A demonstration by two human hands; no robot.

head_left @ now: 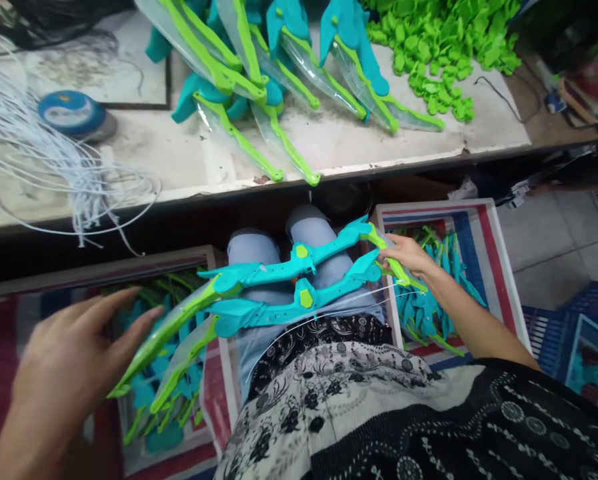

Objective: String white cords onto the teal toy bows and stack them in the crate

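Two teal and lime-green toy bows (279, 283) lie across my lap, side by side, with thin white strings (323, 313) running along them. My right hand (403, 257) is closed on their right ends, over the box at my right. My left hand (73, 353) hovers with fingers stretched out and apart, holding nothing, just left of the bows' green tips and above the box at my left.
A box (483, 233) at my right and a box (129, 267) at my left hold teal and green bow parts. The workbench (353, 143) ahead carries finished bows (259, 73), a heap of green pieces (439, 40), white strings (43, 160) and a blue tape roll (71, 113).
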